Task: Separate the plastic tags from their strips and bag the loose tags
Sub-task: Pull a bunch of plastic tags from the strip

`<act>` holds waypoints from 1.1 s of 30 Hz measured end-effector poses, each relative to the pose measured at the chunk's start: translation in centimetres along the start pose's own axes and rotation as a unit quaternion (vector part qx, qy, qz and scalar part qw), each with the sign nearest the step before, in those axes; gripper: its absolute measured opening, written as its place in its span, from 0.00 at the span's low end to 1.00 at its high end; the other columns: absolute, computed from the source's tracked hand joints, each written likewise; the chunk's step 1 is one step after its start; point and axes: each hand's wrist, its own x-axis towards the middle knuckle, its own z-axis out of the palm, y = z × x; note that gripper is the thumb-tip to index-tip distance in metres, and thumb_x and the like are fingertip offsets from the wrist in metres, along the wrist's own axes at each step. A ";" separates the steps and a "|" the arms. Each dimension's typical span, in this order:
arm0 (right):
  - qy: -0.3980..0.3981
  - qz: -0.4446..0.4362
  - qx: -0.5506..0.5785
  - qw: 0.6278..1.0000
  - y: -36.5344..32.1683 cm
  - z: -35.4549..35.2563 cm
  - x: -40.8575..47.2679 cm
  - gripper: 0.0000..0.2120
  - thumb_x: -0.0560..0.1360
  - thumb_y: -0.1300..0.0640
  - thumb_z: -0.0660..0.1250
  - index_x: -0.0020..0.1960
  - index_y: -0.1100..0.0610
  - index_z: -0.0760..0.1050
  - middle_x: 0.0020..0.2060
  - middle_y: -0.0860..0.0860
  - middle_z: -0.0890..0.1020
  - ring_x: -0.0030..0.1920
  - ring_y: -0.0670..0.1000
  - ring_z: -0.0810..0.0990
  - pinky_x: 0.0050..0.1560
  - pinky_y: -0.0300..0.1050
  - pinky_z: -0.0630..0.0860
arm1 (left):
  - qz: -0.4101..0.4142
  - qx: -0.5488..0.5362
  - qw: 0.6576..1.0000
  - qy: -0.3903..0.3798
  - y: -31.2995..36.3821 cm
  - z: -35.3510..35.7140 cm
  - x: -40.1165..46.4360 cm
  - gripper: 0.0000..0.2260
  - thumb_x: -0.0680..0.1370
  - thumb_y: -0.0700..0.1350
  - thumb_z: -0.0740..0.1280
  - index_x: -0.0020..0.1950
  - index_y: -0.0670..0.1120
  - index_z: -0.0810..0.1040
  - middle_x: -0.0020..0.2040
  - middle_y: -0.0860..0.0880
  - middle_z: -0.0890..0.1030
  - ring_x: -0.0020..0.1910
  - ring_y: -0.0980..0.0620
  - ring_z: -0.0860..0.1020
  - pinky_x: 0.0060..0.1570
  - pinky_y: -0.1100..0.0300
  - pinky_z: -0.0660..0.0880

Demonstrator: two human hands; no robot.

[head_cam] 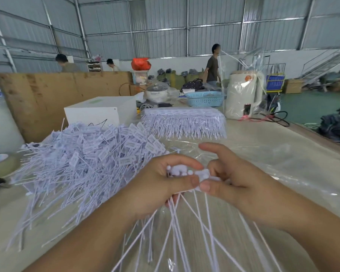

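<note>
Left hand point(161, 183) grips a strip of tags point(185, 171), tails hanging down; right hand point(230, 179) pinches its end, forefinger extended; loose tags point(82, 154) heaped left.

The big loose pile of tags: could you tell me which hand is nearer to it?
Left. The left hand is beside the loose pile; the right hand lies farther away.

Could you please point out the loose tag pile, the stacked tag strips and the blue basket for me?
loose tag pile point(82, 161): head view, middle of the heap.
stacked tag strips point(183, 122): head view, front fringe.
blue basket point(205, 101): head view, front wall.
</note>
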 end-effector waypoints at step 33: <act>-0.003 0.079 -0.041 0.996 1.0 1.4 1.0 0.13 0.78 0.50 0.66 0.60 0.46 0.67 0.23 0.43 0.71 0.24 0.42 0.65 0.28 0.36 0.63 | -0.109 0.028 0.992 0.063 -0.7 0.7 0.7 0.17 0.70 0.37 0.74 0.29 0.50 0.70 0.26 0.52 0.69 0.21 0.56 0.66 0.22 0.67 0.64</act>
